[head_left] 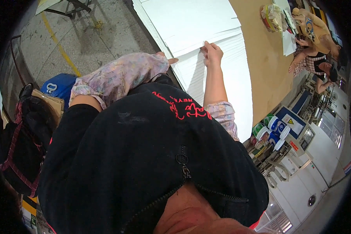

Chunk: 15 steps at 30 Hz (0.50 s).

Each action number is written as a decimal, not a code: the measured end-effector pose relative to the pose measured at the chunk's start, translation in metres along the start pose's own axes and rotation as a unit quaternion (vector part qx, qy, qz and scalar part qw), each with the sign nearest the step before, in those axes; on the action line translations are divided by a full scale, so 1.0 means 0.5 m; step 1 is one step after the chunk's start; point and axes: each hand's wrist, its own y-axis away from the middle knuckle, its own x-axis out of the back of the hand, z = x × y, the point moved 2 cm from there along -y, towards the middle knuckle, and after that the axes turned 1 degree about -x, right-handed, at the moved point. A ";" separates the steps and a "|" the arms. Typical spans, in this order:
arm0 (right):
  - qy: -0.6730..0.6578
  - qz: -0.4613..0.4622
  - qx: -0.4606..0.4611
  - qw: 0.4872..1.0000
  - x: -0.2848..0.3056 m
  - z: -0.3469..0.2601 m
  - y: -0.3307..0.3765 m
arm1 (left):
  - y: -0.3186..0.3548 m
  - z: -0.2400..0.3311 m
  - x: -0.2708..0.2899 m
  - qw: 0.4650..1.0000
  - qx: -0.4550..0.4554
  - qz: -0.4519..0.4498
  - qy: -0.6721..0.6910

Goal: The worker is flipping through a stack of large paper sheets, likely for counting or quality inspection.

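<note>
Fanned white sheets of paper (226, 74) lie in a staggered stack in front of me, their edges showing as close parallel lines. More white paper (199, 19) rests across the far part. My right hand (213, 54) is closed in a pinch on the near edge of this upper paper. At the stack's left edge is my left hand (168, 59), with one digit stretched out over the paper; the sleeve and wrist hide most of its other fingers. It looks open. Patterned pale sleeve covers (124, 72) are on both forearms.
A brown board surface (265, 66) extends right of the paper. Beyond it a person (314, 64) is beside a plastic-wrapped bundle (273, 17). Several tubs (271, 130) stand by machinery at right. A blue bag (58, 85) and dark chair-like item (27, 136) are at left.
</note>
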 end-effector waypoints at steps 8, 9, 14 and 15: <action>0.047 0.030 0.051 0.997 -0.002 -0.005 -0.041 | -0.002 -0.003 0.002 0.999 -0.009 0.019 -0.033; 0.047 0.030 0.049 0.997 0.000 -0.003 -0.043 | 0.004 0.003 0.003 0.999 -0.007 0.018 -0.034; 0.044 0.017 0.058 0.997 0.008 -0.002 -0.049 | 0.023 0.019 0.009 0.997 -0.016 0.039 -0.070; 0.045 0.015 0.058 0.997 0.010 0.000 -0.053 | 0.021 0.021 0.007 0.995 -0.003 0.043 -0.086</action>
